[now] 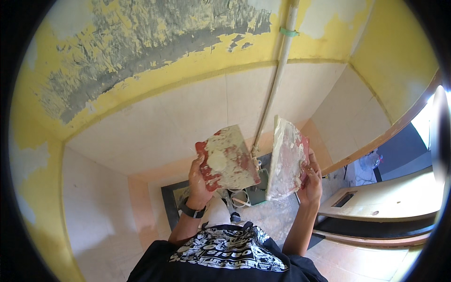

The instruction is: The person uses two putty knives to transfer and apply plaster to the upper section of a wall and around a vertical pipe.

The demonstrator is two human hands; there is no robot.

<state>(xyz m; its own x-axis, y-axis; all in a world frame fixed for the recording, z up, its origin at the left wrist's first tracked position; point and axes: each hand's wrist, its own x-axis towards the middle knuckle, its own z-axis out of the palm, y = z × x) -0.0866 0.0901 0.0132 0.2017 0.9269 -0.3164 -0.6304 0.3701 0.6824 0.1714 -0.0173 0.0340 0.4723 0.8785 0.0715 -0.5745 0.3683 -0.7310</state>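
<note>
Two red putty spreaders smeared with cream putty are held up before my chest, apart from each other. My left hand grips the left putty spreader at its outer edge, the thumb on the face turned to me. That board is tilted and coated over most of its face. Closed on the outer side of the right putty spreader is my right hand. Thick putty lines that board's inner edge, and it stands more edge-on. Bits of putty stick to my right fingers.
Ahead rises a yellow wall with a rough grey patch above pale tiles. A vertical pipe runs down it. A coiled white hose lies low behind the boards. On the right is a wooden door-like panel.
</note>
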